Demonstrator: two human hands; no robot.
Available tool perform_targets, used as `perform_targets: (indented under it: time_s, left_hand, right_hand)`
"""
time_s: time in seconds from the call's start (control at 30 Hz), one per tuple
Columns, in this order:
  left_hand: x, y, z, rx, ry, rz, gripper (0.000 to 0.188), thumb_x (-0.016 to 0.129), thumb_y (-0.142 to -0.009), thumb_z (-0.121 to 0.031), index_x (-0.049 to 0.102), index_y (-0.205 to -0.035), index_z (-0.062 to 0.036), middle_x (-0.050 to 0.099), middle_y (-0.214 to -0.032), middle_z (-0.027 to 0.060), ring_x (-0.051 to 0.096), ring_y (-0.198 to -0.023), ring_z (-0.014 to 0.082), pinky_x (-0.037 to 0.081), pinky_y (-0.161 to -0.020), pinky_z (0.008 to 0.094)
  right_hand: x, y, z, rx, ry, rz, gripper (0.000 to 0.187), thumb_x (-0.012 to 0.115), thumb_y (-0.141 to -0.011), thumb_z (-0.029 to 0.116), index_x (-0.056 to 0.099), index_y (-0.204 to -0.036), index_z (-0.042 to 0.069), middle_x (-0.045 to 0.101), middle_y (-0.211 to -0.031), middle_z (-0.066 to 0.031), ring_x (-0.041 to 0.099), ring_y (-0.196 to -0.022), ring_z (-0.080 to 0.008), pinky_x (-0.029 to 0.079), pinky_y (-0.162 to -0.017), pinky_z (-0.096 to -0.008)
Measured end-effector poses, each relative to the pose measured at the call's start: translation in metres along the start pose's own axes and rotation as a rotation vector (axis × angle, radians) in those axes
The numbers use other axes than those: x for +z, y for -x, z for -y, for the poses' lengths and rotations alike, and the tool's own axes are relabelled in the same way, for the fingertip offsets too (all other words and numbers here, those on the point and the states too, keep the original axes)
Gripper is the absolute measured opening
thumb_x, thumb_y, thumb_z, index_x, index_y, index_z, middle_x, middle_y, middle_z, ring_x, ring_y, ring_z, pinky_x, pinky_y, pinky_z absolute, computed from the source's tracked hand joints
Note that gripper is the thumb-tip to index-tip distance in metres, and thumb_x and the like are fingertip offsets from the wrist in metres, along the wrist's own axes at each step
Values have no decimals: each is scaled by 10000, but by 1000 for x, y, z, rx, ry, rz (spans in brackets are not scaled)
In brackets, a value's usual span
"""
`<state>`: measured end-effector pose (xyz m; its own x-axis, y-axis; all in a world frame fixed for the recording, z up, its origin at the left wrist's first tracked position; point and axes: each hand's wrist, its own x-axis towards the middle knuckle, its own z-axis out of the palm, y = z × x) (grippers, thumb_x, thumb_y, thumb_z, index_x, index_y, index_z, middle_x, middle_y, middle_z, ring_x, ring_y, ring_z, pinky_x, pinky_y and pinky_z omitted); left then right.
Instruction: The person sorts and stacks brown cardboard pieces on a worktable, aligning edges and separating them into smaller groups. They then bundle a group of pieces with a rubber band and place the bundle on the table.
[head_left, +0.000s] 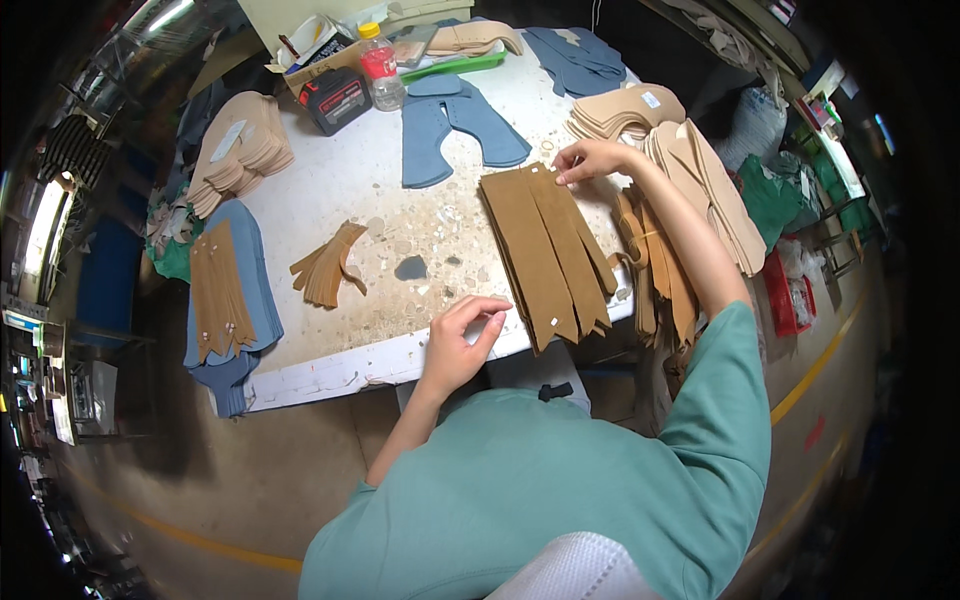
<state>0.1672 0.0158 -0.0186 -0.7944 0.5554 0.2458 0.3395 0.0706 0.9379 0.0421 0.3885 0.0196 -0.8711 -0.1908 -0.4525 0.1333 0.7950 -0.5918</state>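
Wide brown suede-like strips (550, 260) with notched near ends lie stacked side by side on the worktable (330, 365). At their far right corner my right hand (595, 160) has thumb and fingertips drawn together; whatever is in that pinch is too small to make out. My left hand (463, 340) rests by the table's front edge, just left of the strips. Its fingers are loosely bent, a gap shows between thumb and index finger, and I see nothing in it. Small white tags dot the strips. A tied bundle of brown strips (655, 260) lies under my right forearm.
Blue cut pieces (455, 125) lie at the far middle, near a bottle (380, 70) and a black battery pack (335, 100). Beige pieces are stacked left (240, 150) and right (705, 190). A small brown strip bundle (330, 262) and brown strips on blue pieces (225, 290) lie left.
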Motion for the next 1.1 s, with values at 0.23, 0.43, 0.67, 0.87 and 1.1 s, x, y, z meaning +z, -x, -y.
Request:
perform_targets:
  time_s: [0.23, 0.43, 0.67, 0.87, 1.1]
  left_hand:
    - [2, 6, 13, 2, -11, -50, 124, 597, -913, -53, 691, -955, 16, 699, -880, 97, 683, -810, 152, 520, -737, 267]
    - [3, 7, 12, 46, -35, -67, 100, 619, -903, -67, 694, -937, -10, 694, -828, 103, 687, -770, 182, 531, -694, 284]
    - [3, 9, 15, 42, -65, -70, 101, 618, -904, -73, 693, -933, -12, 692, -816, 103, 687, -768, 183, 529, -691, 280]
    - [-2, 10, 13, -65, 155, -60, 134, 599, -931, -86, 688, -947, 12, 710, -864, 98, 693, -832, 160, 536, -745, 273]
    - [-10, -32, -35, 154, 170, 0, 164, 597, -904, -48, 687, -1035, -9, 716, -939, 88, 686, -879, 151, 526, -814, 282]
  right_hand:
    - [5, 2, -4, -55, -182, 62, 240, 774, -806, 176, 640, -966, 57, 587, -782, 59, 523, -731, -35, 421, -682, -208]
    - [9, 1, -6, -122, -291, 84, 213, 728, -792, 72, 623, -977, 65, 586, -799, 57, 521, -727, -34, 428, -692, -204]
    - [14, 1, -8, -113, -414, 53, 295, 731, -807, 86, 594, -1069, 85, 615, -774, 22, 578, -724, -50, 473, -658, -192]
    - [-9, 36, 20, -244, -319, 63, 323, 729, -810, 53, 576, -1090, 98, 617, -798, 6, 580, -756, -68, 489, -708, -217]
    - [5, 159, 130, -547, 197, -337, 354, 688, -680, -43, 569, -1004, 37, 581, -922, -45, 567, -878, -159, 549, -767, -301]
